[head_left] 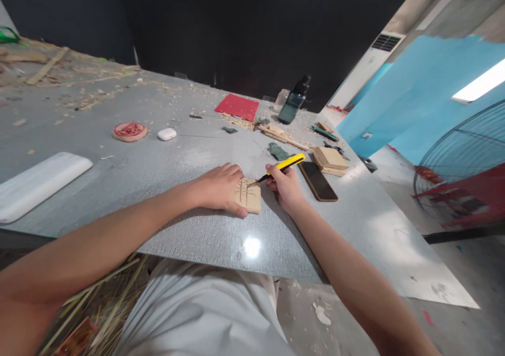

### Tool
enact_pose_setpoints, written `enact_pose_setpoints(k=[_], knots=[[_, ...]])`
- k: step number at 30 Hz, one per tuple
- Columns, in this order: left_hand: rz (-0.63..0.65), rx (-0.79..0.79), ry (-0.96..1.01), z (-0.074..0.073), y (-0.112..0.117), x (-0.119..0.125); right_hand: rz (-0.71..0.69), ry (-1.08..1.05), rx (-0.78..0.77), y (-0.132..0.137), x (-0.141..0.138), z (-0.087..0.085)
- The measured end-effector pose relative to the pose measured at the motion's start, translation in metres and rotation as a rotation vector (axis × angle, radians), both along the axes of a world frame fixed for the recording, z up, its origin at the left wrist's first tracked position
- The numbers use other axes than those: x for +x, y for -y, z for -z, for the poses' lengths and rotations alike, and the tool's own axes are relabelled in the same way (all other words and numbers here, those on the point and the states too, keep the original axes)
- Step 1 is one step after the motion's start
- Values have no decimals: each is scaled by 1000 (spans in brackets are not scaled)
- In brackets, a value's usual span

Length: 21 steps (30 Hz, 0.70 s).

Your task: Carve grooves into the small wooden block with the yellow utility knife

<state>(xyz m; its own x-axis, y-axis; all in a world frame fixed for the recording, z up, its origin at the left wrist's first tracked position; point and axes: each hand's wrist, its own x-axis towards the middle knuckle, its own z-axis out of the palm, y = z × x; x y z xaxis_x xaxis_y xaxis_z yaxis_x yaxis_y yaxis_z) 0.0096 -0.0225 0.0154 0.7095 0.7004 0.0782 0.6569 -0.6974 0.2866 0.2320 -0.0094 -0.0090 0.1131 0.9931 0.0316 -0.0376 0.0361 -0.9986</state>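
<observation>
A small pale wood block [251, 197] with carved lines lies flat on the grey table [165, 187]. My left hand [221, 186] presses down on its left side, fingers curled over the edge. My right hand [284, 185] is closed around a yellow and black carving knife [282, 165]. The knife's tip touches the top face of the block.
A dark phone [317, 181] and stacked wood blocks [330, 160] lie right of my right hand. A red round disc [130, 131], a white earbud case [167, 134], a red mat [237, 107] and a dark bottle [294, 101] sit farther back. A white pad [37, 183] lies at the left. Wood shavings litter the far side.
</observation>
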Motion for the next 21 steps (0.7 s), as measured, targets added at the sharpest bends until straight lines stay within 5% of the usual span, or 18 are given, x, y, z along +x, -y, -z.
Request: enact_pose_setpoints(k=[14,21], knots=[[-3,-10,-22,-1,0,1,-51,-38,-16,1,1,-2],[-6,-9,-8,-2,0,0,39,-65,-15,-4,2,2]])
